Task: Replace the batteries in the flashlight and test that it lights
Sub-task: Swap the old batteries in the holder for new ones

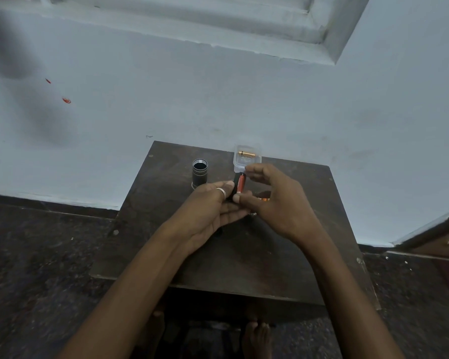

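Observation:
Over the middle of a small dark wooden table [283,255], my left hand [208,208] grips a black battery holder [236,182] with a red battery [240,183] seated in it. My right hand [272,200] pinches the red battery's two ends between thumb and forefinger. The black flashlight body [199,172] stands upright with its open end up, behind and left of my left hand. A clear plastic case [247,158] holding a gold-coloured battery [246,153] lies at the back of the table. An orange battery [264,199] shows partly under my right hand.
The table stands against a pale blue wall [218,99], on a dark speckled floor [36,255]. A small metal part [253,214] peeks out below my right hand. My feet [257,338] show below the table's front edge.

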